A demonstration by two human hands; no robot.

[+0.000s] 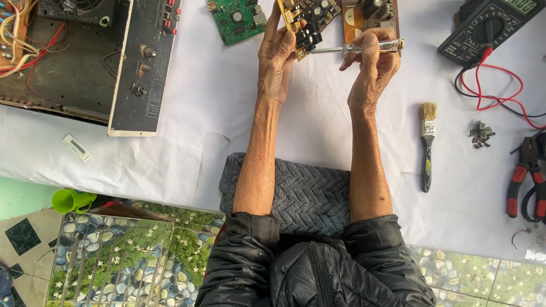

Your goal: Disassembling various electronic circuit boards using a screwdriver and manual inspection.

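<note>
Your left hand [277, 54] clamps the yellow board [307, 23] near the table's far edge. Your right hand [372, 65] grips the screwdriver [352, 49], its axis level, tip pointing left onto the board, just beside your left fingers.

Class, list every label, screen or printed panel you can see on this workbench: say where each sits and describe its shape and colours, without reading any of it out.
Multimeter screen: top right corner, small greenish rectangle, cut off by the picture edge, on a dark meter body.
Sticker label: left on the white cloth, below the open chassis, small pale rectangle with a dark strip.
Front panel: upper left, long dark rectangle with pale edge, small light markings and metal knobs.
Brush handle label: right of centre, small yellow mark on the black handle.
</note>
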